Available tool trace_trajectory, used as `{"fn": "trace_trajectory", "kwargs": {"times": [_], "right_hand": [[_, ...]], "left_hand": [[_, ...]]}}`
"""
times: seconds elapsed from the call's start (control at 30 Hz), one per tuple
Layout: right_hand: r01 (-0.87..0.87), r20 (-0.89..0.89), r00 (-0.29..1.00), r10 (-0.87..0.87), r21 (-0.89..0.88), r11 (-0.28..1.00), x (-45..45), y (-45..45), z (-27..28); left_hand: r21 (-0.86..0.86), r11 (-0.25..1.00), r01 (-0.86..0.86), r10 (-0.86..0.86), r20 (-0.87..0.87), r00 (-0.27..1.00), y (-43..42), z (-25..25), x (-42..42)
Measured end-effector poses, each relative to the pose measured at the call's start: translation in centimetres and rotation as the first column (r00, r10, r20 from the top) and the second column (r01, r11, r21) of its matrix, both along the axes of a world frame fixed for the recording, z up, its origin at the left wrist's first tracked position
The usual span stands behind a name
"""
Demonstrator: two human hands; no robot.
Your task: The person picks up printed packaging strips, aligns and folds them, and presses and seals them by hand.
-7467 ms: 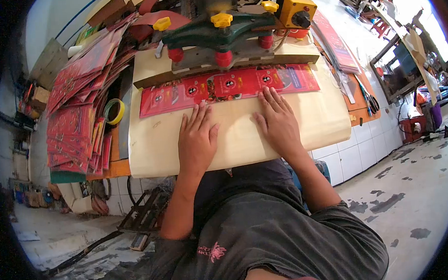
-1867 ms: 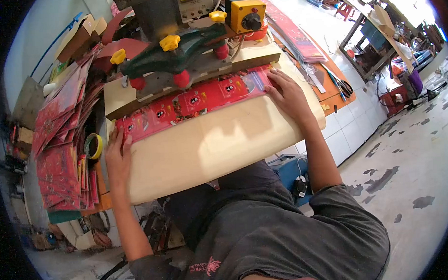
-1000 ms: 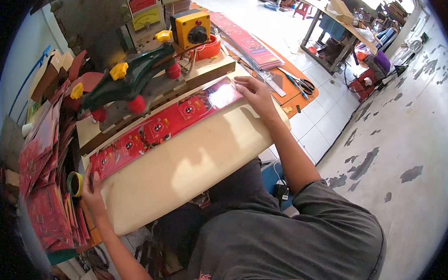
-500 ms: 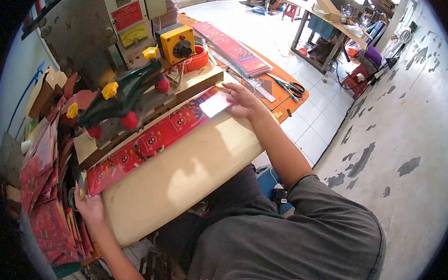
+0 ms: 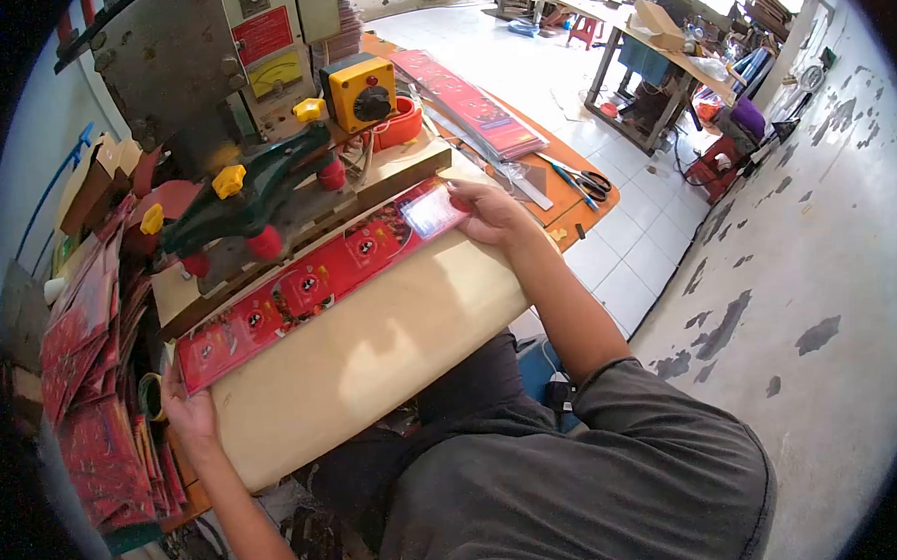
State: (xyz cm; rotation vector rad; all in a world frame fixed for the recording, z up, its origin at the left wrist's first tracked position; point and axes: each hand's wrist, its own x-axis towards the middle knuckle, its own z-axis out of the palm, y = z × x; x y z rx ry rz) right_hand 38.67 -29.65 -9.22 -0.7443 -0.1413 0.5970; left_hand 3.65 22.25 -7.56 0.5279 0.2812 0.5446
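A long red printed plastic strip (image 5: 304, 288) lies along the back edge of a cream padded board (image 5: 372, 353), close in front of the machine's wooden bar. My left hand (image 5: 191, 411) grips the strip's left end, its fingers partly hidden beneath and beside it. At the other end my right hand (image 5: 488, 215) pinches the strip's right corner, near a shiny patch of glare. Just behind the strip stands the machine's dark green clamp arm (image 5: 240, 204) with yellow knobs and red feet.
Stacked red printed sheets (image 5: 100, 435) lean at my left, near a tape roll (image 5: 151, 396). A yellow control box (image 5: 358, 91) stands on the machine. More red strips (image 5: 471, 104), scissors (image 5: 591, 181) and a pen (image 5: 571, 183) lie on the orange table. A peeling wall (image 5: 798, 265) rises at right.
My left hand has shifted slightly right, its fingers now closer against the strip's end. The tape roll beside it shows more. My right hand stays at its corner; the view has shifted slightly.
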Motion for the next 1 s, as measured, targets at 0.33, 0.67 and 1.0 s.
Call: {"fn": "trace_trajectory", "kwargs": {"times": [0.33,0.67,1.0], "right_hand": [[-0.035,0.017,0.999,0.034,0.020,0.999,-3.3,0.3,3.7],[-0.035,0.001,0.999,0.035,0.035,0.999,-4.4,0.4,5.3],[-0.019,0.030,0.999,0.019,-0.001,1.000,-5.3,0.3,6.1]], "left_hand": [[0.054,0.998,-0.012,0.014,-0.035,0.999,-0.1,-0.3,-0.2],[0.039,0.999,-0.019,0.021,-0.054,0.998,0.3,-0.4,-0.2],[0.020,0.997,-0.070,0.072,-0.105,0.992,-1.1,0.8,-0.4]]}}
